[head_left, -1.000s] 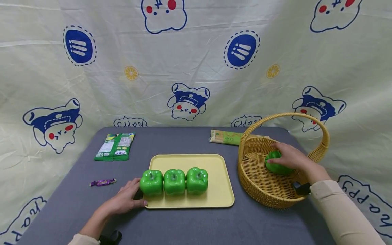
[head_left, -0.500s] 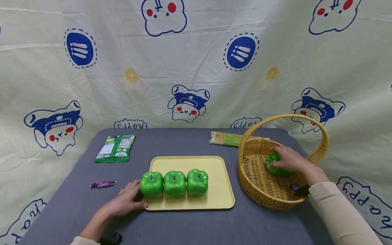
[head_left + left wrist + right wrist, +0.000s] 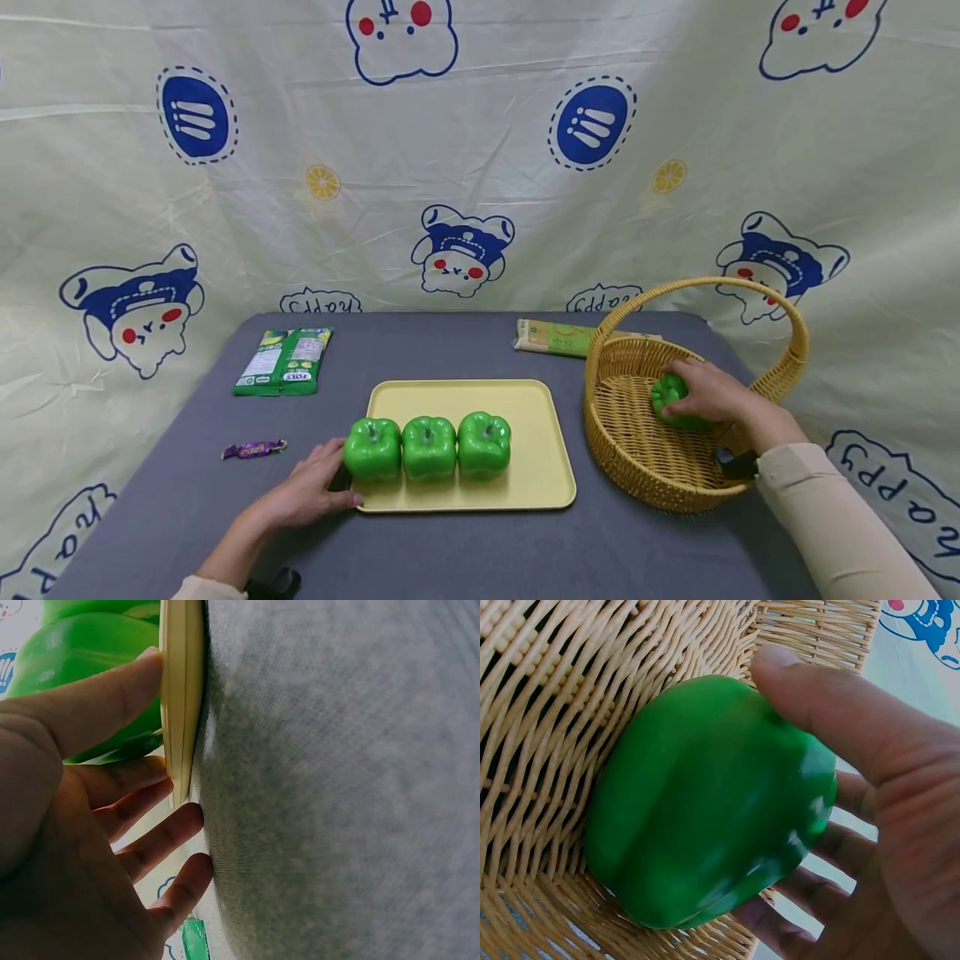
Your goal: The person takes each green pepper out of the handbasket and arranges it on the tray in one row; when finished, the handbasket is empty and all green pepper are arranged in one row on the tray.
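Observation:
Inside the wicker basket (image 3: 626,433), my right hand (image 3: 716,393) grips a green bell pepper (image 3: 667,393). The right wrist view has the thumb along one side of this bell pepper (image 3: 705,802) and the fingers behind its other side; it lies against the woven wall. My left hand (image 3: 307,490) rests at the near left corner of a pale yellow tray (image 3: 532,450), its fingers fairly straight. Thumb and fingertips touch the tray rim (image 3: 180,690) in the left wrist view. On the tray, three green bell peppers (image 3: 428,448) stand in a row, stems up.
The basket's tall arched handle (image 3: 697,283) rises over the right hand. Behind the basket lies a long green and tan packet (image 3: 555,337). A green snack bag (image 3: 283,362) and a purple wrapped candy (image 3: 253,449) lie at the left on the grey tabletop (image 3: 450,554).
The right thumb has shifted slightly down along the bell pepper in the basket, which has turned a little. The left hand, tray and three bell peppers have stayed put.

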A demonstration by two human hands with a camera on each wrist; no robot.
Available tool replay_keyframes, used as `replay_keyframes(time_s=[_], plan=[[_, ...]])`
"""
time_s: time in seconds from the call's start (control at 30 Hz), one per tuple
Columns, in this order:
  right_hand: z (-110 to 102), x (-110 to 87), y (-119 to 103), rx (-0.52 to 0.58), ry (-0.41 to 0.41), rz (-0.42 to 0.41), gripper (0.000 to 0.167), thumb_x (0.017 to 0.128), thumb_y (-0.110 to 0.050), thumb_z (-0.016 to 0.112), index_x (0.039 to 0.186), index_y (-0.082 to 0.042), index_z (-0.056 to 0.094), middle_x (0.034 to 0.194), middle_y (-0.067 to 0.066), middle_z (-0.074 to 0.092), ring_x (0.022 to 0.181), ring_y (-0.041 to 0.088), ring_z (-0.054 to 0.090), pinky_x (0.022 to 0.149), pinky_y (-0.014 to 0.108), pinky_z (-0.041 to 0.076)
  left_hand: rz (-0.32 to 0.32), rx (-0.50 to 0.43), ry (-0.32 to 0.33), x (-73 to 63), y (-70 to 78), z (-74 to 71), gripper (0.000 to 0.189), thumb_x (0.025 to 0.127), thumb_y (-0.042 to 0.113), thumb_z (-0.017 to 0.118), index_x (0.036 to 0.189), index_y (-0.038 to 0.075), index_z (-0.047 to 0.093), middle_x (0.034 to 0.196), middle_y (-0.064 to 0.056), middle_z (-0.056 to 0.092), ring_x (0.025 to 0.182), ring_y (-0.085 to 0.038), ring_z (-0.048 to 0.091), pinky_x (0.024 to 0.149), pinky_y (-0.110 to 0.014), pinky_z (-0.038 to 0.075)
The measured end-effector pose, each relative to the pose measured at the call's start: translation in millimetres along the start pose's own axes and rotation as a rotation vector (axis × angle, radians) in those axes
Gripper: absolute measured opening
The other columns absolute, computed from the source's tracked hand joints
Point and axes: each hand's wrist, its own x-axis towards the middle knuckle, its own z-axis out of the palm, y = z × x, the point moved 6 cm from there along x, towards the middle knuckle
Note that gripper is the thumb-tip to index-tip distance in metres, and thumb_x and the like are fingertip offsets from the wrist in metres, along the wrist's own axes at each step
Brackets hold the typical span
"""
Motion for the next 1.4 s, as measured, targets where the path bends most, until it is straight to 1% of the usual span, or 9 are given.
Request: replay_keyframes(time_s=[0.23, 0.3, 0.43, 0.67, 0.77, 0.9, 0.97, 1.17, 1.4], plan=[[0.0, -0.9, -0.7, 0.009, -0.001, -0.017, 0.074, 0.075, -0.039, 0.076, 0.131, 0.001, 0.049, 0.118, 0.022, 0.054, 0.097, 0.032, 0.052, 0.073, 0.040, 0.043, 0.030, 0.012, 0.012, 0.8, 0.4, -0.3, 0.072, 0.076, 0.030, 0.076, 0.134, -0.001, 0.047, 0.135, -0.018, 0.046, 0.124, -0.040, 0.039, 0.096, -0.066, 0.028], [-0.3, -1.1, -1.0, 0.004, 0.006, -0.022, 0.073, 0.075, -0.039, 0.076, 0.130, 0.001, 0.049, 0.118, 0.021, 0.054, 0.096, 0.031, 0.052, 0.073, 0.039, 0.042, 0.021, 0.001, 0.009, 0.8, 0.2, -0.3, 0.072, 0.075, 0.030, 0.076, 0.134, -0.001, 0.048, 0.135, -0.018, 0.046, 0.125, -0.040, 0.038, 0.098, -0.066, 0.027], [-1.2, -0.7, -1.6, 0.002, 0.022, -0.028, 0.072, 0.076, -0.040, 0.076, 0.130, 0.000, 0.050, 0.117, 0.020, 0.055, 0.095, 0.029, 0.053, 0.073, 0.038, 0.042, 0.025, 0.010, 0.011, 0.5, 1.6, -1.4, 0.071, 0.075, 0.029, 0.076, 0.134, -0.001, 0.048, 0.135, -0.018, 0.046, 0.125, -0.040, 0.039, 0.098, -0.065, 0.028], [-4.4, 0.3, -5.0, 0.031, 0.048, -0.034, 0.074, 0.075, -0.044, 0.075, 0.130, -0.001, 0.050, 0.115, 0.016, 0.058, 0.094, 0.025, 0.053, 0.074, 0.036, 0.043, 0.031, 0.026, 0.021, 0.6, 2.7, -2.0, 0.071, 0.075, 0.029, 0.077, 0.133, 0.000, 0.049, 0.134, -0.017, 0.047, 0.123, -0.039, 0.041, 0.097, -0.064, 0.030], [-7.4, -0.2, -7.8, 0.038, 0.064, -0.036, 0.074, 0.076, -0.044, 0.075, 0.131, -0.002, 0.049, 0.118, 0.016, 0.057, 0.098, 0.026, 0.053, 0.076, 0.039, 0.044, 0.032, 0.023, 0.020, 0.3, 2.7, -1.9, 0.071, 0.075, 0.029, 0.076, 0.133, 0.000, 0.049, 0.134, -0.018, 0.047, 0.123, -0.039, 0.041, 0.097, -0.064, 0.030], [-13.5, -2.2, -12.9, 0.042, 0.081, -0.040, 0.076, 0.077, -0.045, 0.074, 0.135, -0.005, 0.046, 0.126, 0.019, 0.052, 0.106, 0.031, 0.053, 0.081, 0.047, 0.045, 0.037, 0.023, 0.025, -0.4, 3.5, -2.9, 0.071, 0.075, 0.029, 0.076, 0.133, -0.001, 0.049, 0.134, -0.018, 0.047, 0.123, -0.039, 0.041, 0.097, -0.064, 0.030], [-16.9, -3.8, -16.5, 0.035, 0.091, -0.048, 0.077, 0.077, -0.045, 0.073, 0.136, -0.005, 0.045, 0.128, 0.020, 0.051, 0.107, 0.032, 0.053, 0.082, 0.048, 0.045, 0.036, 0.026, 0.026, -0.8, 3.7, -3.1, 0.070, 0.075, 0.029, 0.076, 0.133, -0.001, 0.049, 0.134, -0.018, 0.047, 0.123, -0.039, 0.041, 0.096, -0.064, 0.030], [-26.4, -8.1, -26.7, 0.028, 0.119, -0.051, 0.078, 0.077, -0.046, 0.073, 0.137, -0.006, 0.044, 0.124, 0.019, 0.053, 0.102, 0.029, 0.054, 0.080, 0.044, 0.045, 0.022, 0.023, 0.017, -1.1, 2.0, -1.6, 0.070, 0.075, 0.029, 0.076, 0.133, 0.000, 0.049, 0.134, -0.018, 0.047, 0.123, -0.039, 0.041, 0.096, -0.064, 0.030], [-35.7, -14.9, -38.8, 0.029, 0.150, -0.063, 0.081, 0.078, -0.049, 0.072, 0.140, -0.007, 0.041, 0.129, 0.020, 0.050, 0.108, 0.033, 0.052, 0.083, 0.049, 0.045, 0.025, 0.028, 0.020, -1.8, 1.4, -0.8, 0.070, 0.075, 0.029, 0.076, 0.132, 0.000, 0.049, 0.133, -0.017, 0.048, 0.122, -0.039, 0.042, 0.095, -0.063, 0.031]])
